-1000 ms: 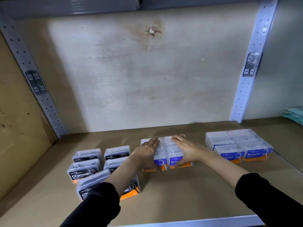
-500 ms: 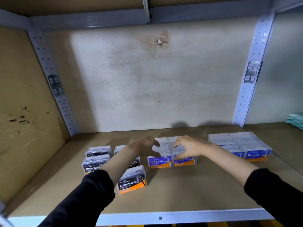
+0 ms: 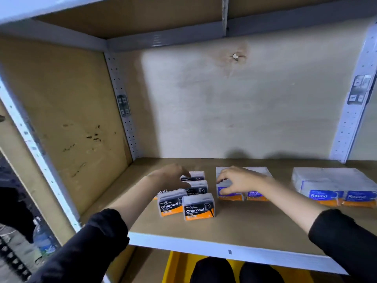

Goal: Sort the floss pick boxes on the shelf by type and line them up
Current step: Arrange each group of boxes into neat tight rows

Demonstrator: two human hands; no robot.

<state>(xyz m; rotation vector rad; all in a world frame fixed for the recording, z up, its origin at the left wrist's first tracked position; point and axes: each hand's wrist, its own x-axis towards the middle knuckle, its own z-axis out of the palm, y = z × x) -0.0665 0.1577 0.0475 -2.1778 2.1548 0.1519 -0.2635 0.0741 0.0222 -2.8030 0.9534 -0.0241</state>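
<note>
1. The shelf (image 3: 244, 227) carries three groups, well apart; the Round boxes (image 3: 334, 186) sit squared up at the right, untouched.
2. The Smooth boxes (image 3: 255, 196) stand side by side in the middle, labels forward.
3. The Charcoal boxes (image 3: 199, 208) at the left are sorted but ragged (the front two stand staggered).
4. The right hand (image 3: 240, 181) stays on the Smooth boxes, fingers bent over the left one, thumb on its label, lightly grasping.
5. The left hand (image 3: 169, 176), flat on the Smooth pair a second ago, has crossed to the rear Charcoal boxes; fingers relaxed, grasping nothing; likely the Smooth row is done and Charcoal needs aligning.
</note>
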